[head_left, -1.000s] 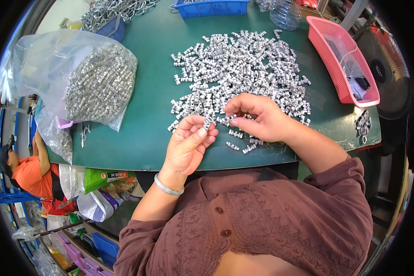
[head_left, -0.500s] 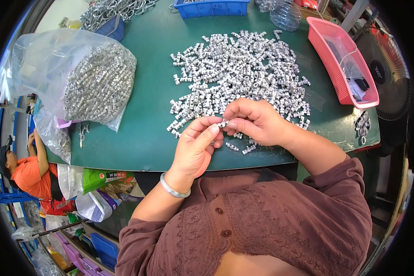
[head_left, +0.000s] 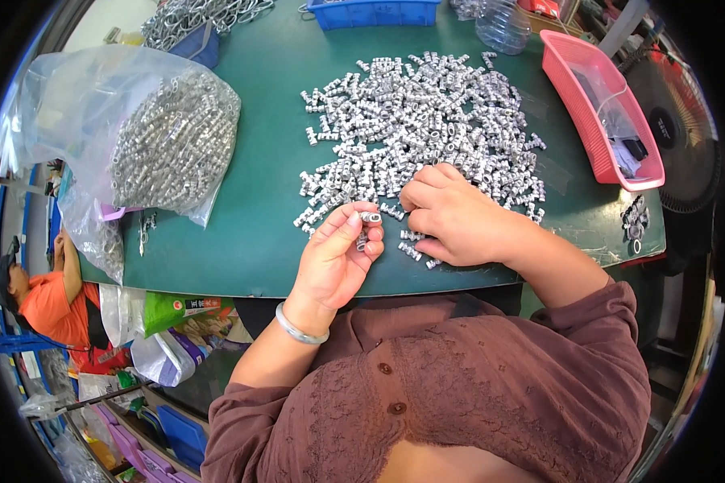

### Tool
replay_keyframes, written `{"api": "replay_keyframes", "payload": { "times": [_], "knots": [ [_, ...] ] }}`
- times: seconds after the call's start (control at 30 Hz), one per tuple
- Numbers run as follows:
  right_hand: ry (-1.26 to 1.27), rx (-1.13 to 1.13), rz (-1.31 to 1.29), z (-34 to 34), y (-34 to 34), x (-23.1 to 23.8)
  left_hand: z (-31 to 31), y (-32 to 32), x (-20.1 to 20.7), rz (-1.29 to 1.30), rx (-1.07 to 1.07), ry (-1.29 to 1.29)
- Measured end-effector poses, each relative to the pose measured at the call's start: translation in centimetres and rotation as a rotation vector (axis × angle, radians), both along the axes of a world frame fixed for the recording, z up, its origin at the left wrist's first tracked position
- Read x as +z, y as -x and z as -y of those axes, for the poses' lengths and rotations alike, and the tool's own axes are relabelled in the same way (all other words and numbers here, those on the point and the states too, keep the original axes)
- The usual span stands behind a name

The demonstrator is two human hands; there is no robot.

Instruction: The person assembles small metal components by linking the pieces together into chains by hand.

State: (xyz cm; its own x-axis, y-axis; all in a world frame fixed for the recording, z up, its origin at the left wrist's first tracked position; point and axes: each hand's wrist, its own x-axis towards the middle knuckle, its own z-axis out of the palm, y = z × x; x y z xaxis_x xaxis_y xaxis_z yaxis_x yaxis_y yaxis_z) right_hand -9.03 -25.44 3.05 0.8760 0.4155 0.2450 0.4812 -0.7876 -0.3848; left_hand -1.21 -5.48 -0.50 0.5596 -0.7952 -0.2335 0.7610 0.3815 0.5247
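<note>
My left hand (head_left: pixel 336 248), with a bracelet at its wrist, pinches a small ribbed silver metal fitting (head_left: pixel 370 217) between thumb and forefinger. Another silver piece (head_left: pixel 362 240) shows against its curled fingers. To its right, my right hand (head_left: pixel 455 215) is palm down at the near edge of a wide pile of similar fittings (head_left: pixel 427 121). Its fingers are bent, with thumb and forefinger apart. Loose fittings (head_left: pixel 410 250) lie on the table beside its thumb, and nothing is visibly gripped there.
A clear plastic bag of metal pieces (head_left: pixel 173 145) stands left on the green table (head_left: pixel 270 121). Behind are a blue bin (head_left: pixel 370 14) and a plastic bottle (head_left: pixel 503 28). At right are a pink basket (head_left: pixel 568 105) and a fan (head_left: pixel 669 129). A person in orange (head_left: pixel 52 310) is at far left.
My hands have come apart. The right hand has let go of the fitting between them and turned palm down by the loose pieces; the left keeps the fitting, slightly further left.
</note>
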Motion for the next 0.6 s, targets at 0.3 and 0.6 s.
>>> {"api": "replay_keyframes", "payload": {
  "times": [0.3, 0.6],
  "knots": [
    [-0.147, -0.008, 0.045, 0.1, -0.4, -1.1, -0.1, 0.2, 1.2, 0.008, 0.023, -0.117],
    [-0.374, 0.004, 0.085, -0.4, -0.5, -1.1, 0.3, 1.1, 1.1, 0.234, -0.067, -0.350]
  ]
}}
